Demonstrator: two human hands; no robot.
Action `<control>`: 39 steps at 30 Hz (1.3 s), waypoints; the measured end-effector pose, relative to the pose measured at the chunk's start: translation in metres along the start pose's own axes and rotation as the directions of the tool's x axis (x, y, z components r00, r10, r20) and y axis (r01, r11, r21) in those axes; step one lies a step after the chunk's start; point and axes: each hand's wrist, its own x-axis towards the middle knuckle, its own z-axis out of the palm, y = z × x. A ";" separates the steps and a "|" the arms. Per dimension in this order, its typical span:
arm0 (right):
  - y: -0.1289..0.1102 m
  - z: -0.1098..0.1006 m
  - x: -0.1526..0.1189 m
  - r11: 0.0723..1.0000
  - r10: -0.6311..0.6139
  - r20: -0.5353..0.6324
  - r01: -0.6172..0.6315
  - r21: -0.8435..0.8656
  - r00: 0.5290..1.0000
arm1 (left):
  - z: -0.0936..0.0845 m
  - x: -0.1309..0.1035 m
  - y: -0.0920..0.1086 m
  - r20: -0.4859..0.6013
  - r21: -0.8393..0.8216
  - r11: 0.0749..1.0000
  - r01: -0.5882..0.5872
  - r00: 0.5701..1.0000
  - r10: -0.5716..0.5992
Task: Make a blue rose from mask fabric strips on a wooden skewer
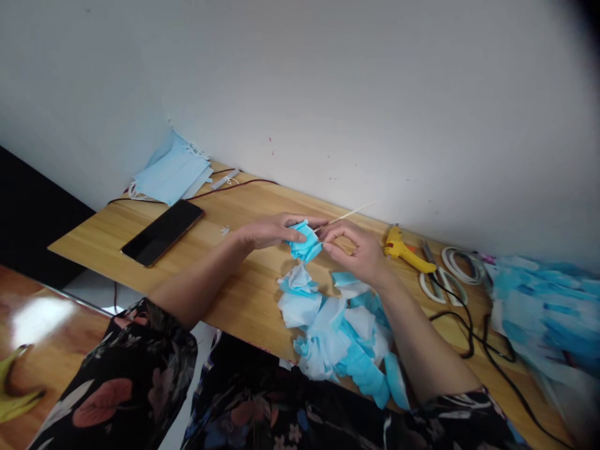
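My left hand (pixel 276 231) is closed around a gathered bundle of blue mask fabric (pixel 304 240), its thumb pressing the front. A thin pale stick (pixel 354 212) slants up and right from behind the bundle; its lower end is hidden by the fabric and fingers. At the bundle's right edge, my right hand (pixel 356 250) pinches a fold of the same fabric between thumb and forefinger. Just below both hands lies a loose heap of blue and white fabric pieces (pixel 335 334), reaching the table's front edge.
On the wooden table (pixel 244 287) lie a phone (pixel 163 232) and a stack of face masks (pixel 172 169) at left. To the right are a yellow glue gun (pixel 405 250), scissors (pixel 443 284), a coiled white cable (pixel 462 265), black cord (pixel 471 340) and a bag of blue fabric (pixel 546 312).
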 end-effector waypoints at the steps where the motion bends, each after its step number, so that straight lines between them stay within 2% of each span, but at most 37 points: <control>1: 0.001 0.001 -0.001 1.000 0.011 -0.003 -0.011 -0.009 1.000 | 0.000 0.000 0.000 -0.001 0.011 1.000 0.005 1.000 -0.005; 16: 0.001 0.006 0.000 0.983 0.142 -0.019 -0.143 -0.111 0.990 | 0.003 0.001 -0.001 -0.040 0.012 0.999 0.044 0.998 -0.044; 24: 0.008 0.013 -0.002 0.975 0.163 -0.132 -0.180 -0.128 0.978 | 0.007 0.002 -0.001 -0.075 -0.083 0.996 0.014 0.997 -0.020; 27: 0.008 0.011 -0.003 0.977 0.119 -0.258 -0.160 -0.144 0.959 | 0.006 0.003 -0.002 -0.159 -0.140 0.990 -0.001 0.987 -0.021; 30: 0.004 0.006 -0.002 0.975 0.022 -0.349 -0.096 -0.198 0.937 | 0.005 0.004 -0.004 -0.239 -0.193 0.981 -0.026 0.971 -0.022; 36: -0.001 0.008 -0.002 0.948 -0.212 -0.242 0.139 -0.285 0.947 | 0.003 0.007 -0.005 -0.304 -0.270 0.960 -0.068 0.953 -0.018; 39: 0.002 0.010 -0.003 0.933 -0.245 -0.173 0.183 -0.311 0.954 | 0.004 0.007 -0.006 -0.316 -0.282 0.957 -0.073 0.948 -0.021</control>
